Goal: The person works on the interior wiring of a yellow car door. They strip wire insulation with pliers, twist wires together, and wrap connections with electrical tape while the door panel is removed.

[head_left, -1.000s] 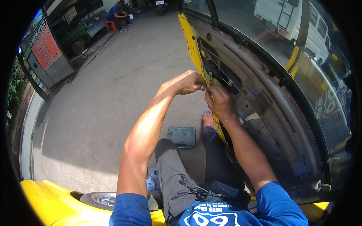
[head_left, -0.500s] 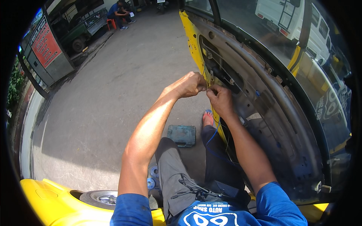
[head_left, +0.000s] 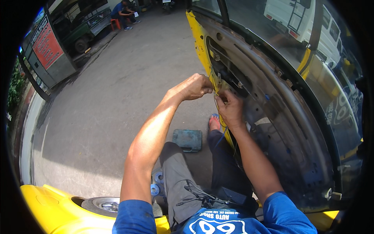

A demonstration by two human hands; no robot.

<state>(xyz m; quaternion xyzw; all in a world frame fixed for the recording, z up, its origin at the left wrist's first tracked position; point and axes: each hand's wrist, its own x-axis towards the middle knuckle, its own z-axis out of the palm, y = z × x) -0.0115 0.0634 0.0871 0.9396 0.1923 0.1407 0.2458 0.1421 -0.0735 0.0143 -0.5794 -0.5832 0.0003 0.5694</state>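
Observation:
Both hands are raised at the edge of an opened yellow car door (head_left: 200,46) whose inner metal is stripped bare. My left hand (head_left: 196,86) is closed in a pinch at the door's edge, on a thin wire that runs up beside it. Just right of it and slightly nearer, my right hand (head_left: 230,107) pinches the thin wire too, its thumb and forefinger together. The fingertips are close to each other but apart. Below my right hand a blue wire (head_left: 223,136) hangs along the door edge. The wire's ends between my fingers are too small to make out.
A teal tool case (head_left: 187,140) lies on the concrete before my feet. At lower left are a yellow car body (head_left: 50,206) and a wheel (head_left: 103,204). A white van (head_left: 290,17) shows through the door glass. Farther off, a person (head_left: 124,15) sits on a red stool.
My right hand has shifted a little right and toward me, widening the gap between the hands. The blue wire below it has moved slightly. My left hand has hardly moved.

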